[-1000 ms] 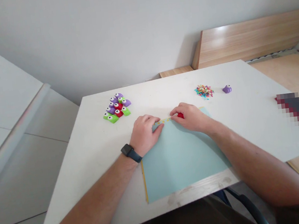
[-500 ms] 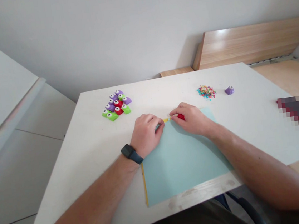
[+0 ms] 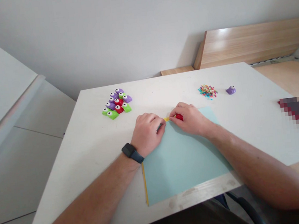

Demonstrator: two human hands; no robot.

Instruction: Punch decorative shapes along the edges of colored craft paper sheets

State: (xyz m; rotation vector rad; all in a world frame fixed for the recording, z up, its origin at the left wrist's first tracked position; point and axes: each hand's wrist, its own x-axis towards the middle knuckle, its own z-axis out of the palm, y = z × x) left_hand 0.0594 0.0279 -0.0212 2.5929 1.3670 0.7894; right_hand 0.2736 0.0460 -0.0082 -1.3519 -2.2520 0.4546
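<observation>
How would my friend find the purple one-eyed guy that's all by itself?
On the white table, look beyond the right hand to the heap of colourful bits. Just to the right of that heap sits the small purple guy with one eye. The other purple ones crowd together with green and red ones on the left; this one stands alone.

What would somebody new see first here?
Probably the one-eyed purple, green and red pieces at the back left of the table. Next, perhaps, the heap of colourful bits at the back right, with a lone purple piece beside it. In the middle, the left hand and right hand nearly meet at the far edge of a pale blue sheet.
</observation>
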